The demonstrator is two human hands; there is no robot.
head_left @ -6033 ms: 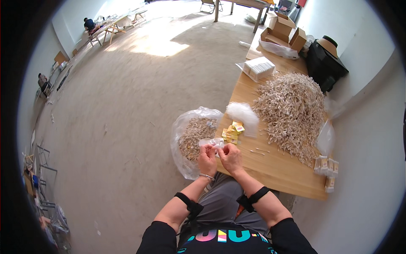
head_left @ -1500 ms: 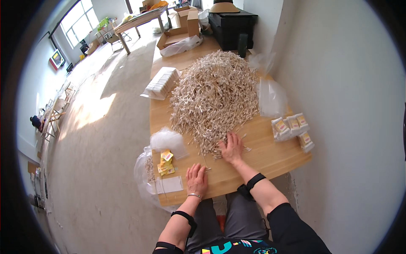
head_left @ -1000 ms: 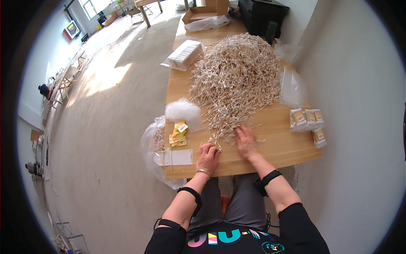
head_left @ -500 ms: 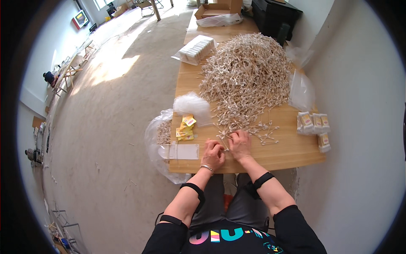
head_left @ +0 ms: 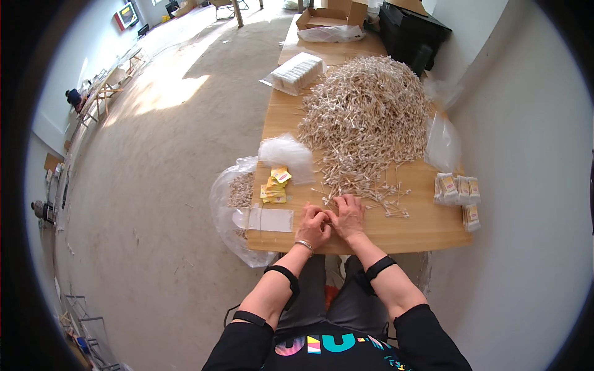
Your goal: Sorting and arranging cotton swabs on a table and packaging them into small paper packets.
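Observation:
A big heap of cotton swabs [head_left: 368, 114] with white tips and pale sticks covers the middle of the wooden table, its loose near end spilling toward me. At that end my left hand [head_left: 314, 227] is closed, fingers curled round a few swabs that are mostly hidden. Right beside it, my right hand [head_left: 348, 217] bends its fingers down over swabs at the heap's edge, its thumb reaching to the left fingertips. Left of my hands lie a clear plastic bag [head_left: 273, 220], small yellow cards [head_left: 274, 188] and a stack of clear bags [head_left: 286, 157].
Packed swab packets [head_left: 456, 189] stand at the table's right edge, and more white packs [head_left: 298, 73] lie far left. A plastic sack of swabs [head_left: 238, 191] hangs by the left edge. Behind are an open cardboard box [head_left: 331, 20] and a black bin [head_left: 411, 36]. A wall [head_left: 526, 167] rises on the right.
My right thumb has come closer to my left fingers, and the swabs that showed between the hands are now mostly covered. The view has shifted slightly.

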